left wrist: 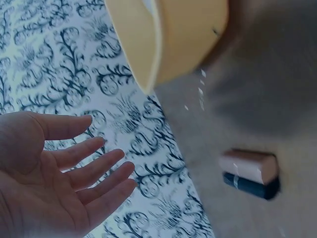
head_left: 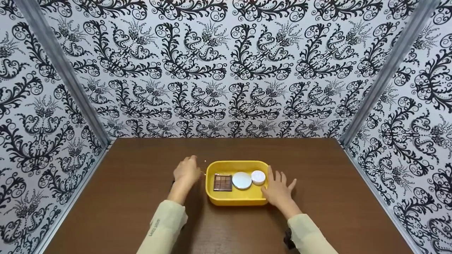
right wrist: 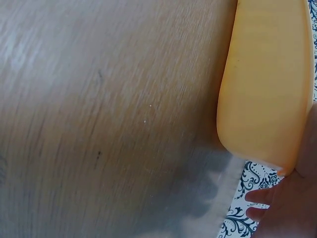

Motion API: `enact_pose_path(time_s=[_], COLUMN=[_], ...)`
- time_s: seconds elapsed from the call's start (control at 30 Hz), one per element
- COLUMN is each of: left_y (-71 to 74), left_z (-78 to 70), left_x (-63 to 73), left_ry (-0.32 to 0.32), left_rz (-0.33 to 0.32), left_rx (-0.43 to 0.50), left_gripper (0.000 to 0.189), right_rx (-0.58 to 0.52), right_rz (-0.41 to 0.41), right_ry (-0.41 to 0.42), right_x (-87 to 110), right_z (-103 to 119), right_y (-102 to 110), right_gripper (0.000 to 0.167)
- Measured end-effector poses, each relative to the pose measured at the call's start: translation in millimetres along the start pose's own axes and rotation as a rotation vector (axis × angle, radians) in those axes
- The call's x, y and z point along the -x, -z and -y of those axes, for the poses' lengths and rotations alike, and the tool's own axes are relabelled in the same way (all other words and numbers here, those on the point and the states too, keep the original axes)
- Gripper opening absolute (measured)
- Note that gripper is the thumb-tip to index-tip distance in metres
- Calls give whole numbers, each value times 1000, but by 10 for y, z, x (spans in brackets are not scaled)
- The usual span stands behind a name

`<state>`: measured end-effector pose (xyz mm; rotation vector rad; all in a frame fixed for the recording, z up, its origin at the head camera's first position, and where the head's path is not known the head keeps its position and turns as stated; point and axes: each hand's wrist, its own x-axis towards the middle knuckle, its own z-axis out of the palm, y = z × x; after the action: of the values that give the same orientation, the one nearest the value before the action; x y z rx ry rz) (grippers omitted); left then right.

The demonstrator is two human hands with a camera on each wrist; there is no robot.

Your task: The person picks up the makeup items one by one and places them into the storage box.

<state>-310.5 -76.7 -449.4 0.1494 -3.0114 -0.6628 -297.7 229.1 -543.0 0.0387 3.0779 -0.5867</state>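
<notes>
A yellow plastic basket [head_left: 237,202] stands on the brown table. Lying in it from left to right are an eyeshadow palette [head_left: 222,183], a round silvery compact [head_left: 242,180] and a small white round jar [head_left: 258,177]. To the basket's left, my left hand [head_left: 187,171] hovers with empty, loosely extended fingers. The left wrist view has two small tube-like items side by side on the table, one pinkish-brown [left wrist: 250,166] and one black [left wrist: 247,184]. At the basket's right end, my right hand [head_left: 279,189] touches the rim with its fingers spread.
Brown table [head_left: 141,211] surrounds the basket. Black-and-white patterned panels [head_left: 226,70] rise behind and on both sides. Grey metal strips [head_left: 67,70] run along the panel corners.
</notes>
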Motion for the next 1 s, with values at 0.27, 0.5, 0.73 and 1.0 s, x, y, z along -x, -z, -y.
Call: enact_pose_path(time_s=[0.27,0.5,0.73,1.0], left_y=[-40,-92,-244,-412], left_z=[366,542,736,974], left_x=[-2,44,70,72], left_ry=[69,94,98,122], left_rz=[53,84,60,36], left_rx=[-3,6,-4,1], left_gripper=[46,45,45,43], right_rx=[-1,9,-2,-8], right_rz=[-2,-16,-11,-3], right_ry=[5,4,2,-3], right_x=[11,-6,-24,-29], right_z=[-5,-5,-1,-7], right_y=[-20,-16,-15,-27], right_gripper=[81,80,81,82])
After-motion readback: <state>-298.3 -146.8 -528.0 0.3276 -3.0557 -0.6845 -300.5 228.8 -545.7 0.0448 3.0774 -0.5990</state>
